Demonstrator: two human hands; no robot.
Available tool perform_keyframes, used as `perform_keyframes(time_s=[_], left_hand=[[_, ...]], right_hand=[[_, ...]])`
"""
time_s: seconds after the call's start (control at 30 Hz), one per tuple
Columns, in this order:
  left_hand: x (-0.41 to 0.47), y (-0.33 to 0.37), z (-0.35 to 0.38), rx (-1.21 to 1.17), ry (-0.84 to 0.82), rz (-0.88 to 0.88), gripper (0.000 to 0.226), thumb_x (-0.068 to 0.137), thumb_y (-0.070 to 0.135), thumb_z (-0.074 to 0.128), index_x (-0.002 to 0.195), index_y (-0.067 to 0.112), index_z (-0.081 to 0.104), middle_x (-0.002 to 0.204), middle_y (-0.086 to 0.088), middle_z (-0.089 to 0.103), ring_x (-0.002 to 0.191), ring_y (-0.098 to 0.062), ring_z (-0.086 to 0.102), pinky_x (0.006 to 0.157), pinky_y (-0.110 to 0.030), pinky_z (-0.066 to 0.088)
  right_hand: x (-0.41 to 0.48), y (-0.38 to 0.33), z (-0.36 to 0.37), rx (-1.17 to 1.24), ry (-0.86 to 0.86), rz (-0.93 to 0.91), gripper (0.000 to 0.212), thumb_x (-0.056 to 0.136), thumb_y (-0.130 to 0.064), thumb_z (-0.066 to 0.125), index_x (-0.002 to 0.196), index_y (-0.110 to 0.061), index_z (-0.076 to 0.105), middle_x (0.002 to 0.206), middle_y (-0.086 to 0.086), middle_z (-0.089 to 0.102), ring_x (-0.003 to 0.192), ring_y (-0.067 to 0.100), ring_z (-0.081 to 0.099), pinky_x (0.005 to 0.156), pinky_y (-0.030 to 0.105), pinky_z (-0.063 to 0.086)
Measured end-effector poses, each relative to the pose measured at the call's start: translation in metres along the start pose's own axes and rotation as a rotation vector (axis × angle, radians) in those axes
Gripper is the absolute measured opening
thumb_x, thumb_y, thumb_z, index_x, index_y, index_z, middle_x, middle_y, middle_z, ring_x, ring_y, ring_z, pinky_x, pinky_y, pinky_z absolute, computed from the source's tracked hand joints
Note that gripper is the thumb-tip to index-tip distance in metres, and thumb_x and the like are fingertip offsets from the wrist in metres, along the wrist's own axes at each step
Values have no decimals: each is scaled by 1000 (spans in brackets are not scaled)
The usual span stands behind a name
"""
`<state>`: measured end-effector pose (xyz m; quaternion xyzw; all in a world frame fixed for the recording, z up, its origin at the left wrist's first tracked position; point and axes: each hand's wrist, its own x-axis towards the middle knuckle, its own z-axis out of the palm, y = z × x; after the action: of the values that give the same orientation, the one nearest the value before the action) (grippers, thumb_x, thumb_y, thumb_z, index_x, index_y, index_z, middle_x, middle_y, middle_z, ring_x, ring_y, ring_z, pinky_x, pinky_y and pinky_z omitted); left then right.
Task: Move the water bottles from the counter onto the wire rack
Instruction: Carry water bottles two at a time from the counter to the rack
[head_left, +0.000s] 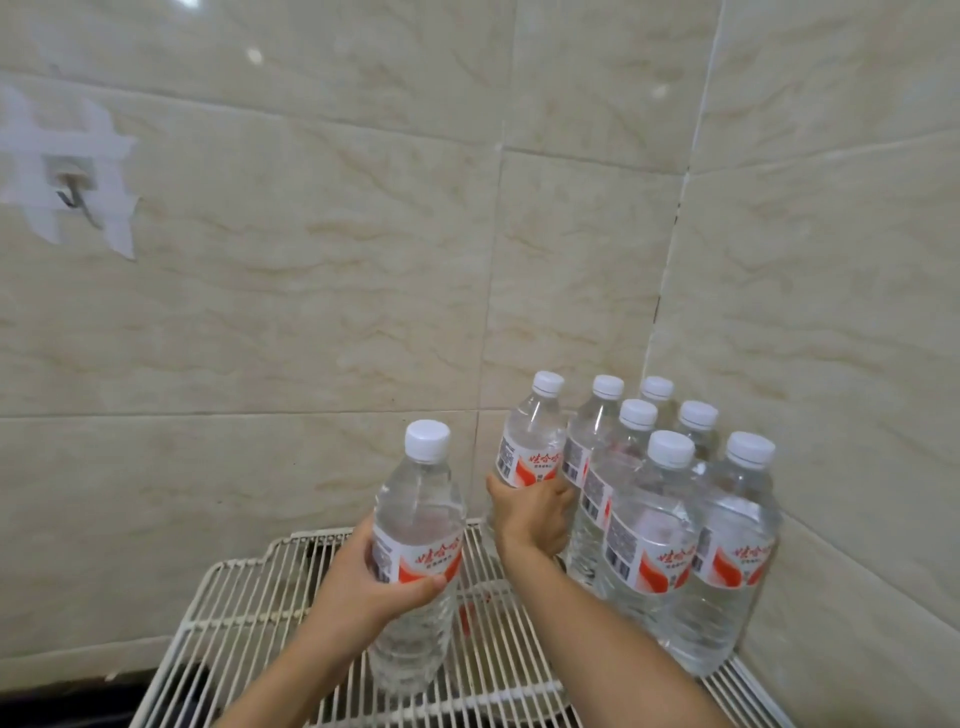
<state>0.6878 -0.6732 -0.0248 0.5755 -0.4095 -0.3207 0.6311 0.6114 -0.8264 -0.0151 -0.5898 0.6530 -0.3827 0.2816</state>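
– Two grips? State of each.
– Left hand (363, 587) wrapped around a water bottle (415, 566), upright over the wire rack (234, 613). Right hand (530, 514) closed on a second bottle (530, 452) at 1 o'clock.
– Others?
– Six bottles (675, 519) clustered at 3 o'clock in the tiled corner (670, 260).

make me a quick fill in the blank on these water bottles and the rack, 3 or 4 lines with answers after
1. Each hand holds ____ bottle.
2. Every bottle cap in view is ____ in colour.
3. The bottles grouped in the wall corner stand on a white wire ____.
4. On the tiled wall at upper left hangs a small metal ____.

Answers: one; white; rack; hook
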Motion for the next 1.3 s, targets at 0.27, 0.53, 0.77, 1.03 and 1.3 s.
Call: perform_keyframes(time_s=[0.27,0.53,0.77,1.03,1.3], left_hand=[[47,11,10,-20,34,45,45,62,5,75,93,30,52,94,0,66,87,-17,63,75,-34,51],[104,0,38,-71,24,68,46,65,1,74,99,24,54,94,0,67,86,-17,65,80,-39,53],[114,-10,41,46,-63,41,59,67,-2,72,116,18,46,95,4,63,87,-12,60,69,-24,47],[103,-14,32,173,-98,-79,85,70,10,73,139,18,25,126,-8,54,108,-22,55,95,-39,43],[15,-10,-14,451,210,-165,71,80,8,65,140,10,28,134,-24,46,108,-31,51,86,-36,40]], right_hand=[[-4,-3,-1,-80,-65,-26,77,79,-38,67,133,-3,24,137,17,34,115,31,51,84,34,46],[-34,49,-30,-21,-321,-187,78,88,-22,56,145,-20,2,150,7,10,132,22,36,99,31,41],[-55,92,-43,-18,-348,-227,55,75,-8,45,117,-38,24,118,-5,35,89,10,48,73,9,39],[-50,96,-50,-399,-519,-585,91,49,-50,4,134,-29,31,134,-4,33,114,18,48,78,26,33],[-61,102,-53,-458,-566,-896,30,93,-22,37,120,-12,46,124,6,45,114,22,40,96,35,36]])
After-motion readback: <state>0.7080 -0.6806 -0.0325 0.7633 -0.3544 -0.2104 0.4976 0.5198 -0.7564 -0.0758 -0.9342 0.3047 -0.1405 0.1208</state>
